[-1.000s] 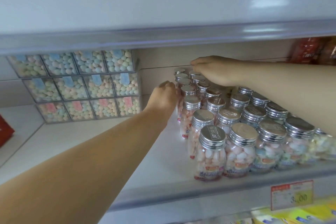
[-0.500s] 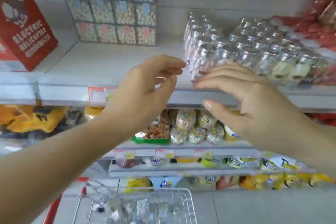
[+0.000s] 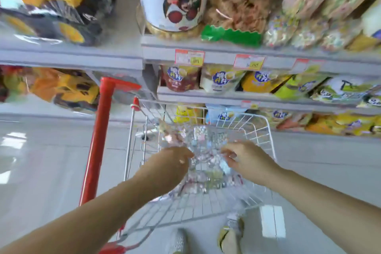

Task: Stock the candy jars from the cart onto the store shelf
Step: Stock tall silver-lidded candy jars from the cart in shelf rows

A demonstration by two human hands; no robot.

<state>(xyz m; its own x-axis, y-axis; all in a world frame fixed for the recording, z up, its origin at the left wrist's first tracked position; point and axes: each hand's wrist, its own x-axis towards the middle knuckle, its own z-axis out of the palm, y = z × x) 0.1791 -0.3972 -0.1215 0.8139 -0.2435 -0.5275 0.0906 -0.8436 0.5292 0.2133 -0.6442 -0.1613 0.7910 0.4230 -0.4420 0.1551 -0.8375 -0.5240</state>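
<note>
The clear plastic candy jars with pastel contents (image 3: 206, 140) lie in a heap inside the white wire basket of the shopping cart (image 3: 266, 128), which has a red upright frame post (image 3: 99, 138) and stands on the pale grey floor (image 3: 41, 161) in front of the grey store shelving (image 3: 226, 55) stocked with yellow snack bags (image 3: 222, 80). The left hand (image 3: 169, 166) is down in the basket with bent fingers touching the heap, and the right hand (image 3: 247, 160) is just beside it, fingers partly curled over the jars. Motion blur prevents telling whether either hand grips a jar.
</note>
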